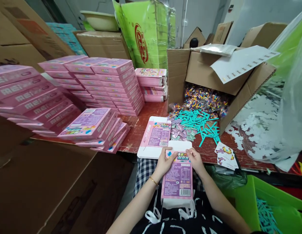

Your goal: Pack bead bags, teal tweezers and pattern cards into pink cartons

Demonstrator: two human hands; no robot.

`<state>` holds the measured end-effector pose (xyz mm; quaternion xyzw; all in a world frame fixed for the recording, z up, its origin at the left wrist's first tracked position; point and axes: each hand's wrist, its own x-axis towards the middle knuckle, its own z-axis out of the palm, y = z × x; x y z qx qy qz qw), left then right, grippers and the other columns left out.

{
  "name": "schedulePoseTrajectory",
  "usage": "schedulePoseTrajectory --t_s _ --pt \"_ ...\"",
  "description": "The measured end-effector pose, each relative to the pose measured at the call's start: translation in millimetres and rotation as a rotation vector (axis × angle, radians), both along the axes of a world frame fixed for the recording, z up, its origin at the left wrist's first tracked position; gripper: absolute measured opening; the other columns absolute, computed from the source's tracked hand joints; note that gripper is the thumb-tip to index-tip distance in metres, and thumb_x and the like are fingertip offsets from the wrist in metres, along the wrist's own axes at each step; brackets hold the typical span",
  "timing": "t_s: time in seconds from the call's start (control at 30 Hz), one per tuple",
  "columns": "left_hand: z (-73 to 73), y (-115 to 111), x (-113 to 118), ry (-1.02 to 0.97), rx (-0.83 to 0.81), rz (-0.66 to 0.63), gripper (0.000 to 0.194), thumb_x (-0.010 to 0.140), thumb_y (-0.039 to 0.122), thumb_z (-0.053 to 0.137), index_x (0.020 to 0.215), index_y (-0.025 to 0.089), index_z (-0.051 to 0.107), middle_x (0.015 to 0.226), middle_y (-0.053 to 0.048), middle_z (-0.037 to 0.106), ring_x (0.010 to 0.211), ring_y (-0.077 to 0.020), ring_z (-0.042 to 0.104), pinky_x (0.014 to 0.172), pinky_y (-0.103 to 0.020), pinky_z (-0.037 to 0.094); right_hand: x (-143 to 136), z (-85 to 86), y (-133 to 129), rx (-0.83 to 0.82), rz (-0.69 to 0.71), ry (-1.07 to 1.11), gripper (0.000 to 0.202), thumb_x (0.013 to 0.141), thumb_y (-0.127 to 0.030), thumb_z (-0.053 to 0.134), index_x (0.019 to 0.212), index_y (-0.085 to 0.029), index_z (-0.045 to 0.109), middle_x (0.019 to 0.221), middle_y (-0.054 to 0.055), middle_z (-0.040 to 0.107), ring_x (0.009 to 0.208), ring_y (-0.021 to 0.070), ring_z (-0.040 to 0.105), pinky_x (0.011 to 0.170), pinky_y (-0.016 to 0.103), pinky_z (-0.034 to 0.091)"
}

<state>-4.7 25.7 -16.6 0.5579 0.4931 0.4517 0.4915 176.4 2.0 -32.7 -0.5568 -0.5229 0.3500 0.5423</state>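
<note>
Between both hands is a pink and purple cardboard box (177, 178), its white end flap standing out at the far end. My left hand (165, 162) grips the box's left side near that end, thumb on the printed face. My right hand (195, 160) holds the right side at the same end, fingers at the flap's corner. The near end, with white flaps, lies against my clothing. Just beyond my left hand, a flattened pink box (156, 133) with white flaps rests at the table's edge.
Stacks of pink boxes (107, 78) stand at the left. An opened carton (176, 74) spills bags of colourful pieces (202, 97). Turquoise sticks (195, 122), small sachets (179, 130) and printed cards (226, 155) lie on the red table (131, 125). A green bin (255, 191) sits at right.
</note>
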Motion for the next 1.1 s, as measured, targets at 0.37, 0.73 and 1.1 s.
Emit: schedulePoseTrajectory --t_s 0.37,0.73,1.1 --pt "16.3 -7 -9 -0.159 0.086 0.015 0.032 0.075 0.034 0.073 0.097 0.019 0.055 0.086 -0.003 0.066 0.088 -0.019 0.064 0.088 -0.035 0.046 -7 26.8 -9 0.175 0.106 -0.005 0.018 0.084 -0.037 0.067 0.081 -0.019 0.069 0.085 0.007 0.067 0.083 0.0196 0.064 0.076 0.032 0.051" --pt "24.5 -10 -5 -0.157 0.089 -0.032 0.027 0.079 0.043 0.068 0.072 0.018 0.062 0.097 -0.008 0.068 0.096 -0.0219 0.063 0.091 -0.036 0.046 18 56.8 2 -0.27 0.27 0.276 0.034 0.069 -0.05 0.079 0.083 -0.019 0.076 0.092 0.01 0.076 0.083 0.0234 0.071 0.078 0.038 0.055" --pt "34.8 12 -18 -0.284 0.044 0.26 0.038 0.065 0.041 0.082 0.085 0.017 0.061 0.101 -0.007 0.067 0.095 -0.0197 0.063 0.091 -0.036 0.048 26 53.8 -32 -0.088 0.341 0.157 0.098 0.052 -0.034 0.092 0.139 -0.03 0.047 0.152 0.014 0.039 0.13 0.0297 0.051 0.098 0.045 0.049"
